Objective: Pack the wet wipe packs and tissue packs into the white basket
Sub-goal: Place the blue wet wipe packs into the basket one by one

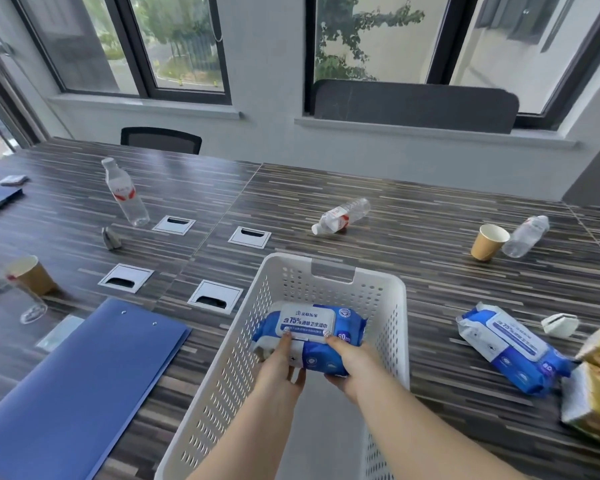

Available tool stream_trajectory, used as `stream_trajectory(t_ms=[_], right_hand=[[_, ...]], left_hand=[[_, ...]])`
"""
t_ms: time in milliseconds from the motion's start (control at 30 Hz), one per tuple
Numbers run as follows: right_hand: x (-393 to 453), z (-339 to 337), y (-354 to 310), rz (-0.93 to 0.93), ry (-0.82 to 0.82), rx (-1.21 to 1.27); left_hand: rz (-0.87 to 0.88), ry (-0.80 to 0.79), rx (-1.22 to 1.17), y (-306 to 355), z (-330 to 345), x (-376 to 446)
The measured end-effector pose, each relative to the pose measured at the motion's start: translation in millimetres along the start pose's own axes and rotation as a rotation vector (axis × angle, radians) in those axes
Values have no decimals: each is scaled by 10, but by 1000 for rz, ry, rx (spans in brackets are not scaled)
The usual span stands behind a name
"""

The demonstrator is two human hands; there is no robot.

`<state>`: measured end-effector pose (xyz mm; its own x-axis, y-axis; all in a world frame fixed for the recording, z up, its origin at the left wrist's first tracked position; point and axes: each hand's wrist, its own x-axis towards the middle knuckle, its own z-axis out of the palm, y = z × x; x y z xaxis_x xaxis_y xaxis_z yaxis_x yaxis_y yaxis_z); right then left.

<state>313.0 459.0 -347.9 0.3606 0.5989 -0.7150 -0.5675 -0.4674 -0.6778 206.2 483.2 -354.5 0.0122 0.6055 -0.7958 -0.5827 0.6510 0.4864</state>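
Observation:
A white perforated basket stands on the table in front of me. Inside it, a blue and white wet wipe pack is gripped from both sides: my left hand holds its left end and my right hand its right end, thumbs on the white lid. A second wet wipe pack lies flat on the table to the right of the basket. Two gold tissue packs lie at the right edge, partly cut off.
A blue folder lies at the left. A white folded mask lies beside the second pack. Plastic bottles and paper cups stand or lie farther back, with metal cable hatches in the tabletop.

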Motion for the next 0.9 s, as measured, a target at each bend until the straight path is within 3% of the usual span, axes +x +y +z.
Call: stream_trajectory(t_ms=[200, 433, 600, 900], right_hand=[[254, 33, 29, 12, 61, 6], [489, 75, 106, -13, 120, 3], [591, 102, 242, -10, 140, 28], [779, 106, 442, -65, 211, -104]], left_hand=[[91, 37, 23, -28, 68, 362], [53, 12, 56, -100, 38, 694], [120, 123, 169, -162, -22, 808], [35, 180, 221, -197, -116, 978]])
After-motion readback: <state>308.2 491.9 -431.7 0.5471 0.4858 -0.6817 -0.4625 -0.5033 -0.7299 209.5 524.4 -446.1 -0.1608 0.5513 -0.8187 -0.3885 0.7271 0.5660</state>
